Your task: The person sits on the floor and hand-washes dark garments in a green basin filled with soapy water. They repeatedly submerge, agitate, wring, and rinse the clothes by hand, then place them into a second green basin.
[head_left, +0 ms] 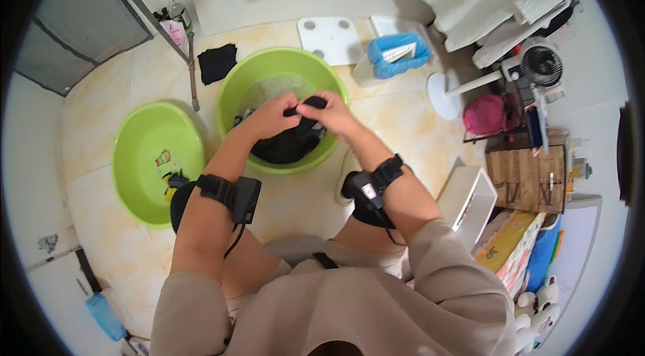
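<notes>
A large lime-green basin (228,80) stands on the floor in front of me, with foamy water (269,87) in its far part. Over it, my left hand (272,118) and my right hand (329,114) are close together, both closed on a black cloth garment (314,103). More dark wet clothing (285,147) lies bunched in the basin below my hands; where the held piece ends and the rest begins is hard to tell. Some grey-white fabric shows beside it, partly hidden by my left wrist.
To the left is a second green basin (138,201) holding a small packet (166,162) and a yellow-black item (176,181). A folded black cloth (217,63) lies beyond. A bin with a blue liner (420,53), a white fan (445,97) and a white stool (329,36) stand around.
</notes>
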`<act>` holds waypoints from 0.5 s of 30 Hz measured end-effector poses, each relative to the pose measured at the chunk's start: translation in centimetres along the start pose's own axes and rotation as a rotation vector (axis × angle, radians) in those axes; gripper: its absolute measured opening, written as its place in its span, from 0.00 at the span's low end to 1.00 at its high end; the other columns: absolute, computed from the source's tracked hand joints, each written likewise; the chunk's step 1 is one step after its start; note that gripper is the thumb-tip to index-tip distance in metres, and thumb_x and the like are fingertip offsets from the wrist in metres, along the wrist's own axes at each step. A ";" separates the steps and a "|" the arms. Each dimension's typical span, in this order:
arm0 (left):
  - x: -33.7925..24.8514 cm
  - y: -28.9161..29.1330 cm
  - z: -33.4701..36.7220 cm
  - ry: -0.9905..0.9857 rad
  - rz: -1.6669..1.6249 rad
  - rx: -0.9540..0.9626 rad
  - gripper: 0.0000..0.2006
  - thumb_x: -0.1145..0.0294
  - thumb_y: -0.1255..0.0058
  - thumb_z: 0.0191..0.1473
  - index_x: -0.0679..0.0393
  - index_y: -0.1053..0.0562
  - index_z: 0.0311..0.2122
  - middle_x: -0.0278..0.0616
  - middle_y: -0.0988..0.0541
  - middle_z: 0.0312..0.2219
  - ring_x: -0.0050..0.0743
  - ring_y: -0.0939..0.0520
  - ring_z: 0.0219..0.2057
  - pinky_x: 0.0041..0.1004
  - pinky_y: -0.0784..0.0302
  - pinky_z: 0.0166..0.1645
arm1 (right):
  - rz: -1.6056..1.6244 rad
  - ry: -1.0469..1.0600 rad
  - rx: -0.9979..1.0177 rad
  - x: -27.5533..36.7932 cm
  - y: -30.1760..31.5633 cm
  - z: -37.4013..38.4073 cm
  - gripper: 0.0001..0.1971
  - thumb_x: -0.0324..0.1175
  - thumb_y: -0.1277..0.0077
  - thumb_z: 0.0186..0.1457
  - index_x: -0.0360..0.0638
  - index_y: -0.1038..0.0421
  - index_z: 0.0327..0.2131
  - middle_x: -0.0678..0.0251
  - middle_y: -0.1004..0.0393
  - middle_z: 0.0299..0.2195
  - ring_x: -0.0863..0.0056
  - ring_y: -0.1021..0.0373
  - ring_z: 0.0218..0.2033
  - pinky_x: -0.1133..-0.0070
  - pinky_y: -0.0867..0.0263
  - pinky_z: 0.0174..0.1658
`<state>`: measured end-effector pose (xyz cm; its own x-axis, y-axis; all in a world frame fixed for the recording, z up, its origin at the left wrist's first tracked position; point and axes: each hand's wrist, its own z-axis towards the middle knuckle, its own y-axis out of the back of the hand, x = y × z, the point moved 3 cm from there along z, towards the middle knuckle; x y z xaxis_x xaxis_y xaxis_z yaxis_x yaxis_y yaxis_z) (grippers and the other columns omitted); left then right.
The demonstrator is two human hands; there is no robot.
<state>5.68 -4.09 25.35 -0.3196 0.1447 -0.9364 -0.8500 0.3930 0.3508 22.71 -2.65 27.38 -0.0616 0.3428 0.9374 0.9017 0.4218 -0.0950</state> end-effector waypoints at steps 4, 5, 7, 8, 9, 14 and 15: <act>-1.0 0.6 0.9 0.028 0.092 -0.040 0.17 0.68 0.43 0.41 0.63 0.30 0.38 0.51 0.23 0.31 0.44 0.22 0.35 0.36 0.28 0.42 | -0.253 0.149 -0.166 0.9 1.0 1.7 0.10 0.31 0.38 0.50 0.41 0.31 0.30 0.74 0.29 0.25 0.86 0.34 0.27 0.84 0.36 0.31; -1.0 0.7 1.1 0.053 0.159 -0.028 0.19 0.67 0.43 0.40 0.64 0.29 0.39 0.53 0.23 0.32 0.48 0.22 0.35 0.37 0.28 0.42 | -0.288 0.207 -0.205 1.0 1.0 2.1 0.11 0.32 0.38 0.50 0.41 0.32 0.29 0.75 0.30 0.25 0.86 0.35 0.27 0.84 0.37 0.31; -1.0 0.9 1.4 0.112 0.246 -0.027 0.18 0.68 0.44 0.38 0.65 0.27 0.37 0.56 0.22 0.32 0.56 0.22 0.35 0.39 0.27 0.40 | -0.334 0.265 -0.258 1.2 1.1 3.0 0.13 0.33 0.38 0.49 0.40 0.34 0.29 0.72 0.32 0.25 0.84 0.37 0.28 0.82 0.37 0.32; -1.0 1.1 1.6 0.136 0.271 -0.043 0.17 0.68 0.45 0.38 0.65 0.27 0.36 0.57 0.22 0.32 0.56 0.22 0.35 0.39 0.27 0.40 | -0.348 0.266 -0.271 1.3 1.2 3.4 0.15 0.35 0.37 0.48 0.38 0.34 0.30 0.69 0.32 0.25 0.81 0.37 0.29 0.80 0.37 0.34; -0.9 1.2 1.9 0.166 0.288 -0.050 0.16 0.69 0.45 0.39 0.65 0.26 0.36 0.57 0.22 0.32 0.57 0.22 0.34 0.40 0.27 0.40 | -0.371 0.245 -0.292 1.4 1.4 3.7 0.17 0.36 0.37 0.47 0.37 0.34 0.31 0.66 0.32 0.26 0.78 0.37 0.30 0.78 0.36 0.36; -0.8 2.5 3.0 0.265 -0.052 -0.113 0.11 0.71 0.52 0.44 0.65 0.26 0.33 0.43 0.22 0.26 0.33 0.23 0.29 0.30 0.29 0.36 | -0.266 0.126 -0.223 3.0 2.6 4.5 0.13 0.34 0.38 0.50 0.43 0.33 0.32 0.72 0.28 0.28 0.86 0.34 0.30 0.86 0.36 0.32; -0.8 2.7 3.1 0.303 -0.190 -0.128 0.10 0.72 0.53 0.44 0.65 0.27 0.33 0.39 0.23 0.26 0.28 0.24 0.28 0.27 0.29 0.35 | -0.241 0.104 -0.146 3.3 2.6 4.5 0.13 0.34 0.38 0.50 0.43 0.32 0.34 0.72 0.27 0.28 0.86 0.33 0.30 0.86 0.35 0.34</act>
<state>4.90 -0.28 27.02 -0.2439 -0.2023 -0.9485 -0.9455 0.2673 0.1861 22.95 3.38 28.77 -0.2444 0.1564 0.9570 0.9189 0.3525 0.1771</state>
